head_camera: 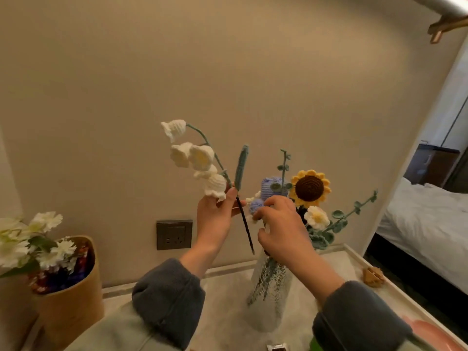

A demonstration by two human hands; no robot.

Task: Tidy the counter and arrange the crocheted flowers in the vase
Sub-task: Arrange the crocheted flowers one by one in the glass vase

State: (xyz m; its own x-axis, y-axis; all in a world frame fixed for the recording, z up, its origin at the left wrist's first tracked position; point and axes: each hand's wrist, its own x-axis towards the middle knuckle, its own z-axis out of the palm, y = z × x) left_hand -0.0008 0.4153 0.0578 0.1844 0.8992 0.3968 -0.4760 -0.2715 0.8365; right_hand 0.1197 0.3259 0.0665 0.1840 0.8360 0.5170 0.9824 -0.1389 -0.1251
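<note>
A plain beige wall (pixel 253 84) fills most of the view, lit warm and rather dim. A dark grey socket (pixel 174 234) is set low in it, just above the pale, stone-look bench (pixel 228 295) with its raised rim. At the right an opening gives onto a bed (pixel 425 219) with white bedding, and a dark wooden cabinet (pixel 430 165) beyond it. A brass bracket (pixel 442 27) carries a metal rail (pixel 445 3) in the top right corner

The left hand (pixel 215 214) pinches a white crocheted bell-flower stem (pixel 195 158) upright, just left of the right hand (pixel 281 229), whose curled fingers reach among the blooms above the glass vase (pixel 271 295).
</note>
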